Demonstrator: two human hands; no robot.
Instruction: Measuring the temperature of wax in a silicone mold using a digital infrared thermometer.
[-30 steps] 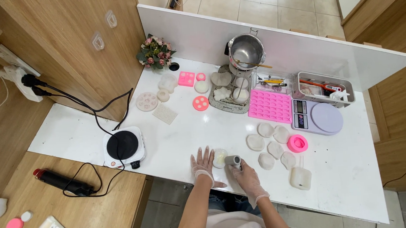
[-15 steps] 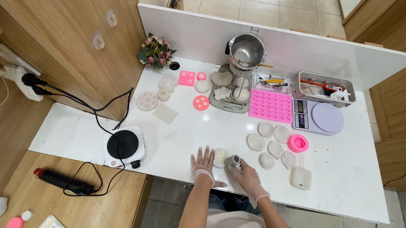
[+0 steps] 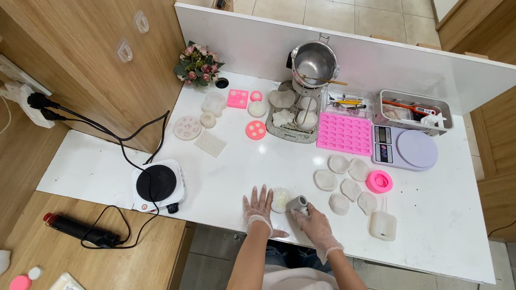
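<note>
left hand (image 3: 258,207) flat, right hand (image 3: 313,220) curled

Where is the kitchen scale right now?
In the head view the scale sits on the white table's far right part, just right of the pink mould tray and in front of the grey bin.

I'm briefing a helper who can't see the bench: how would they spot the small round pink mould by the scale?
Start at the digital kitchen scale on the right of the white table. Just below its front left corner sits the round pink mould. The flat shapes beside it are all pale white; it alone is bright pink and ring-shaped.
</note>
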